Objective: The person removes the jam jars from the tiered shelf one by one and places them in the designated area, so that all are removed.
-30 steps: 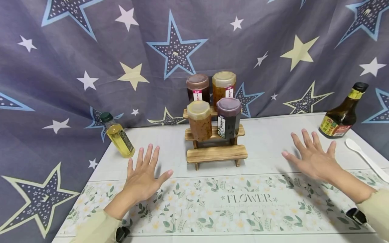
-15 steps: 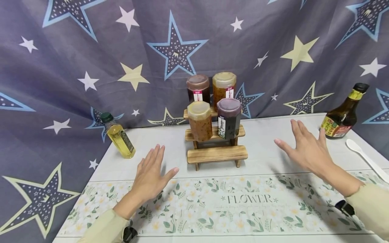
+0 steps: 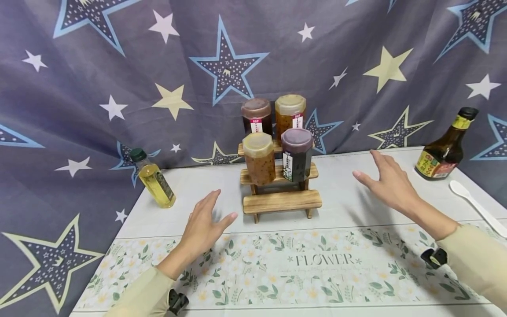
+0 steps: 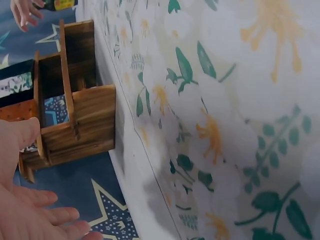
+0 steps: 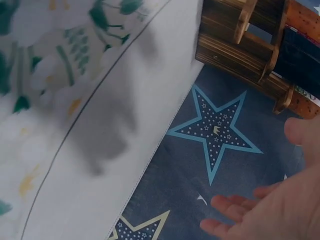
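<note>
My left hand (image 3: 203, 224) hovers over the table, fingers fairly straight and thumb spread, holding nothing. It is left of a three-step wooden rack (image 3: 282, 201). To the rack's right, my right hand (image 3: 390, 182) is held above the table the same way, also with nothing in it. Two jars stand on the middle step: one of orange-brown jam (image 3: 260, 164) and one with dark contents and a purple lid (image 3: 297, 156). On the top step behind are a dark reddish jar (image 3: 256, 114) and an amber jar (image 3: 290, 113). The lowest step bears nothing.
A bottle of yellow oil (image 3: 157, 182) with a green cap stands at the left. At the back right is a dark sauce bottle (image 3: 444, 147), with a white spoon (image 3: 477, 207) lying before it. A star-patterned curtain (image 3: 174, 53) hangs directly behind the table.
Both hands have moved inward toward the rack and turned so their palms face each other more. The fingers have drawn closer together. Jars, rack and bottles have stayed in place.
</note>
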`<action>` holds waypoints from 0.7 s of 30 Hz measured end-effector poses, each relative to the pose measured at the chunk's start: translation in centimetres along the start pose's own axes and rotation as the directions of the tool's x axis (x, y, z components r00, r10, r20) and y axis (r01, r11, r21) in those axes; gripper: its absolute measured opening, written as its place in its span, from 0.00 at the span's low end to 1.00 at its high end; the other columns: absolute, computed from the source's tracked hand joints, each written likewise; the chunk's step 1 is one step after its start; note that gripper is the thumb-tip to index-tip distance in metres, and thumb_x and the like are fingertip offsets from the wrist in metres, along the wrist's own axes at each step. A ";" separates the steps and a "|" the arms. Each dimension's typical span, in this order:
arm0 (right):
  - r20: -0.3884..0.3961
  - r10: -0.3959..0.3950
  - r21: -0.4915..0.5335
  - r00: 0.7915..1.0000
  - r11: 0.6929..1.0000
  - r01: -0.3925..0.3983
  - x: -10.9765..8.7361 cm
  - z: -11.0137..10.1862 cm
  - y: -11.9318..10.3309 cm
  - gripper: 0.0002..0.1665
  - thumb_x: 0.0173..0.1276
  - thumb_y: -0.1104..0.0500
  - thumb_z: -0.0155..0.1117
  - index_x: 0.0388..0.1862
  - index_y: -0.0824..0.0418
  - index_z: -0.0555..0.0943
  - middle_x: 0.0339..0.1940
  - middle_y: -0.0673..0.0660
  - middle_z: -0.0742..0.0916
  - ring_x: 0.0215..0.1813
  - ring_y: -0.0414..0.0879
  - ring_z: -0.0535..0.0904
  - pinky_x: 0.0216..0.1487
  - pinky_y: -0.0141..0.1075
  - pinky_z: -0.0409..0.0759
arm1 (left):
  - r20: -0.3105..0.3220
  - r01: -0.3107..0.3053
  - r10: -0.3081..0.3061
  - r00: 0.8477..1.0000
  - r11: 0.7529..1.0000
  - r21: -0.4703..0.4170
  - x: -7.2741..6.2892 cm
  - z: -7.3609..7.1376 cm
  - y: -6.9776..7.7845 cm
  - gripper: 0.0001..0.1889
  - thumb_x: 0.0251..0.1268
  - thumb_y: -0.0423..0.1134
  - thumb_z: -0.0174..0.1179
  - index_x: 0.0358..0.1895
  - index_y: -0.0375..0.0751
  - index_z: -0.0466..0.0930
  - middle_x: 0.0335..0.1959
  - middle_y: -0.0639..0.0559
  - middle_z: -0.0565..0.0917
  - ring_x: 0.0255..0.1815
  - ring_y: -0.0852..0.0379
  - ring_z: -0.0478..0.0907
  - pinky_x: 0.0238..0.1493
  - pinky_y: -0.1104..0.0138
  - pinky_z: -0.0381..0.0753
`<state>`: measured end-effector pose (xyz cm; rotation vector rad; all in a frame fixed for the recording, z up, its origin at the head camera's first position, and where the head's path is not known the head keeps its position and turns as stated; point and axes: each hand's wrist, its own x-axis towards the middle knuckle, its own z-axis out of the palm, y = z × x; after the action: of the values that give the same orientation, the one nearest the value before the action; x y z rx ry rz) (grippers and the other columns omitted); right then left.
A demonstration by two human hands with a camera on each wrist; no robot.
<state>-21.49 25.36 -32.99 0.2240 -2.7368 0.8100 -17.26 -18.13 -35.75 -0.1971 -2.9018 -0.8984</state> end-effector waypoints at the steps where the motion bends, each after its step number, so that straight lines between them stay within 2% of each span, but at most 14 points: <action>1: 0.007 0.000 0.018 1.000 1.000 0.000 0.2 0.0 -0.1 0.49 0.72 0.40 0.54 0.75 0.71 0.49 0.69 0.79 0.61 0.69 0.74 0.54 0.63 0.74 0.55 | 0.006 0.011 -0.010 1.000 1.000 -0.019 0.1 0.1 0.0 0.45 0.62 0.62 0.59 0.76 0.46 0.52 0.75 0.42 0.57 0.75 0.42 0.52 0.73 0.43 0.56; 4: 0.008 -0.003 0.056 1.000 0.998 0.003 0.9 0.0 -0.4 0.48 0.72 0.41 0.56 0.74 0.72 0.51 0.69 0.78 0.62 0.70 0.74 0.54 0.66 0.70 0.56 | 0.025 0.052 -0.050 0.998 0.996 -0.074 0.2 0.2 0.1 0.44 0.62 0.61 0.60 0.76 0.46 0.53 0.74 0.42 0.58 0.74 0.41 0.54 0.72 0.43 0.61; 7: -0.015 -0.018 0.102 1.000 0.995 0.019 1.7 0.2 -0.8 0.46 0.72 0.44 0.57 0.73 0.73 0.55 0.66 0.78 0.66 0.67 0.72 0.58 0.63 0.68 0.61 | 0.025 0.072 -0.069 0.997 0.991 -0.117 0.1 0.4 0.1 0.43 0.63 0.58 0.62 0.75 0.44 0.54 0.73 0.41 0.60 0.72 0.41 0.59 0.69 0.43 0.66; 11: -0.043 -0.025 0.162 0.999 0.986 0.031 2.6 0.6 -1.3 0.44 0.71 0.45 0.58 0.72 0.73 0.57 0.62 0.77 0.68 0.63 0.71 0.63 0.59 0.66 0.66 | 0.013 0.051 -0.049 0.999 0.987 -0.155 0.1 0.7 0.0 0.41 0.63 0.53 0.64 0.74 0.42 0.56 0.72 0.43 0.63 0.70 0.42 0.63 0.66 0.45 0.71; 15: -0.040 -0.004 0.212 0.999 0.977 0.012 3.3 0.8 -1.8 0.45 0.71 0.44 0.59 0.72 0.73 0.57 0.63 0.76 0.67 0.65 0.70 0.62 0.62 0.65 0.64 | 0.009 0.030 -0.028 1.000 0.981 -0.193 0.2 1.3 0.1 0.39 0.62 0.49 0.66 0.72 0.41 0.58 0.71 0.43 0.65 0.67 0.41 0.66 0.63 0.47 0.75; 21: -0.037 0.016 0.270 0.999 0.963 -0.005 3.9 0.9 -2.4 0.45 0.70 0.44 0.60 0.72 0.71 0.58 0.65 0.75 0.67 0.65 0.69 0.62 0.65 0.64 0.63 | 0.032 0.035 -0.028 0.999 0.963 -0.266 0.3 2.1 0.4 0.39 0.60 0.48 0.67 0.72 0.41 0.59 0.68 0.40 0.68 0.64 0.39 0.70 0.61 0.48 0.77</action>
<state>-24.84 22.62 -31.30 0.2462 -2.5865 1.1785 -17.60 -16.63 -37.20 -0.1849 -2.8056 -1.3014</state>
